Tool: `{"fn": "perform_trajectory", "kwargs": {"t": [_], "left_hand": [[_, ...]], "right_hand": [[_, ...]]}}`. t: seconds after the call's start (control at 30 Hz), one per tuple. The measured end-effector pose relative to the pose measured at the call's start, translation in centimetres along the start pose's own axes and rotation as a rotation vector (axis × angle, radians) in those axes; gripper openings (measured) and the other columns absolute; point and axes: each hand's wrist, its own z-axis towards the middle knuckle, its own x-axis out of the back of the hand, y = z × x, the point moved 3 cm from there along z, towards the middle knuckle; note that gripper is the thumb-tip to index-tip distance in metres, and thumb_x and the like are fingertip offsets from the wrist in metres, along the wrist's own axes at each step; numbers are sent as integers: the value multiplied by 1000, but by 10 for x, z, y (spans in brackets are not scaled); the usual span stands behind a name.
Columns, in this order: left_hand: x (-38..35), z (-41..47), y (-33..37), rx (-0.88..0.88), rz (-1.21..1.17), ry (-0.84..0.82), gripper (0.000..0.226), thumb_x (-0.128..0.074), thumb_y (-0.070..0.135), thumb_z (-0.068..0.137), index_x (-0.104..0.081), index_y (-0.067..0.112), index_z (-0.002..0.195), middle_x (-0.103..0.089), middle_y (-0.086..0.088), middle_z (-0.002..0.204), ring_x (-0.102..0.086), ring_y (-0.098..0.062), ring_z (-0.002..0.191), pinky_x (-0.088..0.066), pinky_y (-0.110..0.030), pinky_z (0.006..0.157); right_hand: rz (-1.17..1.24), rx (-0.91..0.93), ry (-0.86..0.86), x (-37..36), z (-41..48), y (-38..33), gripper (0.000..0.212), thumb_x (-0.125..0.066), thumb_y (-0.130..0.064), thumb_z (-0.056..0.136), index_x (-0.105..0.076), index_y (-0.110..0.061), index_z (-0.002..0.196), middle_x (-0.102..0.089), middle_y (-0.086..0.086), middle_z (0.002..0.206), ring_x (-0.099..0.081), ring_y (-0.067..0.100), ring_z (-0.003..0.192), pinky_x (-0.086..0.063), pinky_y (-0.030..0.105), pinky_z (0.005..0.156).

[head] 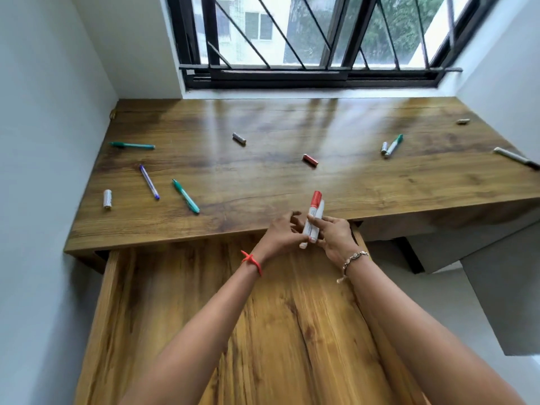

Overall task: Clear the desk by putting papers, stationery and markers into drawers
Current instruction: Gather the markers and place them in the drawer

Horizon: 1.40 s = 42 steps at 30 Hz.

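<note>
Both hands meet at the desk's front edge, over a pulled-out wooden drawer (pixel 181 287). My right hand (pixel 336 238) grips two white markers (pixel 314 217) held upright; one has a red cap. My left hand (pixel 282 233) touches their lower ends with its fingertips. On the desk (pixel 263 200) lie two green pens (pixel 133 145) (pixel 186 196), a blue pen (pixel 149 182), a green-capped marker (pixel 394 145), a black-tipped marker (pixel 515 158) and several short caps or stubs, among them a red one (pixel 310 160).
A white wall runs along the left of the desk and a barred window (pixel 321 39) stands behind it. To the right, under the desktop, is a grey cabinet (pixel 502 287) beside the open drawer.
</note>
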Motion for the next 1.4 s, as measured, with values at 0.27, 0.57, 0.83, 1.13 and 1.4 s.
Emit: {"fn": "perform_trajectory", "kwargs": {"t": [0.27,0.57,0.83,1.13,1.4], "left_hand": [[-145,-12,40,357,-749,-192,32,-45,27,96,-54,9,121,-61,-8,97,-67,-19,71,-59,-29,57],[-268,7,110,392,-712,-210,32,-45,9,96,-50,-2,126,-63,-12,89,-63,-23,78,-58,-31,57],[-300,50,155,380,-728,-224,35,-45,7,96,-37,-4,128,-64,-13,100,-66,-29,85,-58,-47,66],[-316,131,162,352,-707,-183,44,-44,8,97,-31,1,138,-62,-9,103,-63,-26,87,-56,-44,69],[-331,217,179,362,-725,-118,41,-44,5,96,-35,-2,135,-62,-9,96,-61,-28,80,-58,-40,54]], "right_hand": [[-328,176,-70,140,-35,0,20,-61,-14,88,-66,-2,103,-69,15,98,-68,29,92,-56,44,81],[-728,320,25,278,-46,-30,31,-45,-25,96,-70,-11,106,-66,15,103,-64,26,95,-52,38,84],[-793,289,230,359,-18,-59,36,-47,-30,95,-61,-6,118,-48,17,122,-46,31,119,-36,36,105],[-836,270,266,415,55,-83,29,-50,-27,93,-65,-5,105,-50,18,116,-50,32,112,-38,34,101],[-808,274,221,453,135,-131,28,-49,-25,94,-64,-4,105,-52,14,113,-51,23,104,-35,25,94]]}}
